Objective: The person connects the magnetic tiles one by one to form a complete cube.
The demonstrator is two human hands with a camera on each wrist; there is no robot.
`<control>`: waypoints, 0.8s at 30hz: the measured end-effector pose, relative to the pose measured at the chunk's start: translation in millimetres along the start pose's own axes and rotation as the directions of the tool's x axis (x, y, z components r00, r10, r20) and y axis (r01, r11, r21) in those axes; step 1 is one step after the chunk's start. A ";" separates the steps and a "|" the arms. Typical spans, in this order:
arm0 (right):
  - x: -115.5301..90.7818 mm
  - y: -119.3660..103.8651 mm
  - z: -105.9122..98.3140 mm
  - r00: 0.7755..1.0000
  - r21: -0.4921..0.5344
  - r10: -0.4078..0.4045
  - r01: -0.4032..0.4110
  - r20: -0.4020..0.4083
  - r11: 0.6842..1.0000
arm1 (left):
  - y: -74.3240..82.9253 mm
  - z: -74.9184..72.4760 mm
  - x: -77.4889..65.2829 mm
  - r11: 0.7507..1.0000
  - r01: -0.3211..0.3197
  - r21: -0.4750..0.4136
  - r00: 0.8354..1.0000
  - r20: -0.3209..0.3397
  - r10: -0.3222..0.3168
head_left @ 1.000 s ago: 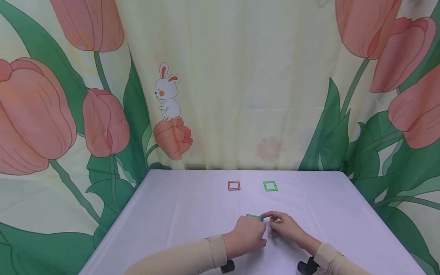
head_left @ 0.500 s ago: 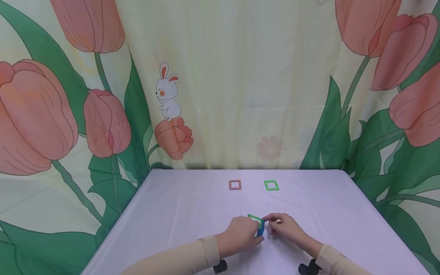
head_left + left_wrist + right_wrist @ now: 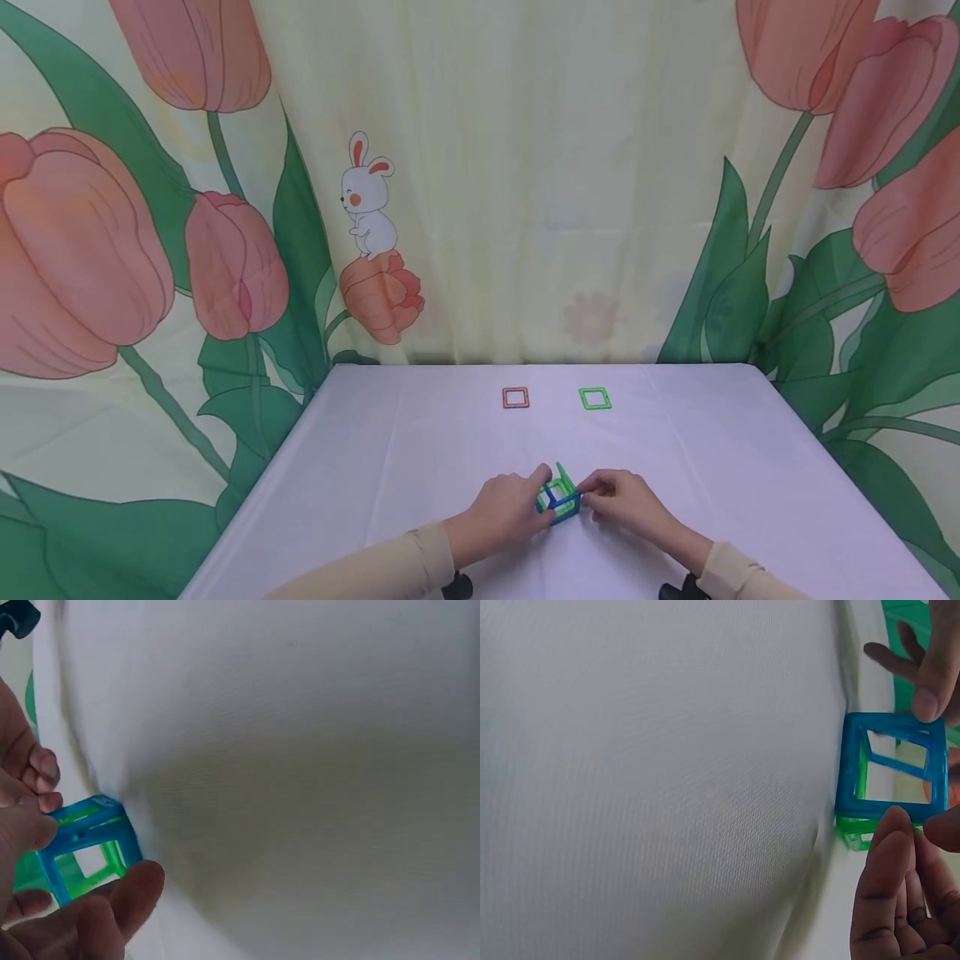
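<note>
A partly built box of blue and green square magnetic tiles is between my hands near the table's front. My left hand grips its left side, thumb on the near side and fingers over the far side. At its right corner, my right hand pinches the edge between thumb and fingertips. In the right wrist view a blue tile faces the camera, with green tiles behind it. The left wrist view shows blue edges meeting at a corner. One green tile tilts up at the back. Fingers hide parts of the box.
An orange square tile and a green square tile lie flat towards the far edge of the white-covered table. Behind the table hangs a curtain printed with tulips and a rabbit.
My left hand has shifted left and changed its hold, and the box has turned so that more of its blue and green tiles show. The right hand stays near the same corner, slightly lower.
</note>
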State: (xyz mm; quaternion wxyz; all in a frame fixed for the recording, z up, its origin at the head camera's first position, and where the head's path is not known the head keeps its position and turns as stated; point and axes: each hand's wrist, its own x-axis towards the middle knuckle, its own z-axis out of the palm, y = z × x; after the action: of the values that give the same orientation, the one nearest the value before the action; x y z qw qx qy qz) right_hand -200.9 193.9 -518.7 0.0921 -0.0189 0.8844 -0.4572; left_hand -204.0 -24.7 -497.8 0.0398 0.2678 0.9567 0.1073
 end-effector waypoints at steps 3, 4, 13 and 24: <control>0.1 0.0 1.5 1.000 0.000 -0.003 0.003 0.016 1.000 | -4.7 0.5 -2.8 0.998 -0.059 -0.024 0.998 -0.007 0.059; 0.0 -0.1 2.0 1.000 0.000 -0.007 0.007 0.026 1.000 | -6.9 1.4 -3.6 0.996 -0.084 -0.022 0.996 -0.015 0.084; -0.2 -4.1 4.1 0.992 0.013 -0.060 0.059 0.112 0.998 | -30.2 6.6 -3.5 0.970 -0.200 -0.141 0.979 -0.068 0.192; 25.0 0.8 -11.5 0.997 -0.085 -0.075 0.073 -0.022 0.994 | -46.5 13.4 1.9 0.960 -0.254 -0.115 0.967 -0.027 0.253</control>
State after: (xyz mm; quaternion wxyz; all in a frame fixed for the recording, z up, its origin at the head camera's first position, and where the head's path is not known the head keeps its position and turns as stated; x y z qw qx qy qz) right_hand -227.5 200.6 -516.5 0.0630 -0.0499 0.9027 -0.4227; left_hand -227.3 -59.9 -521.4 0.0356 0.3845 0.9068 0.1694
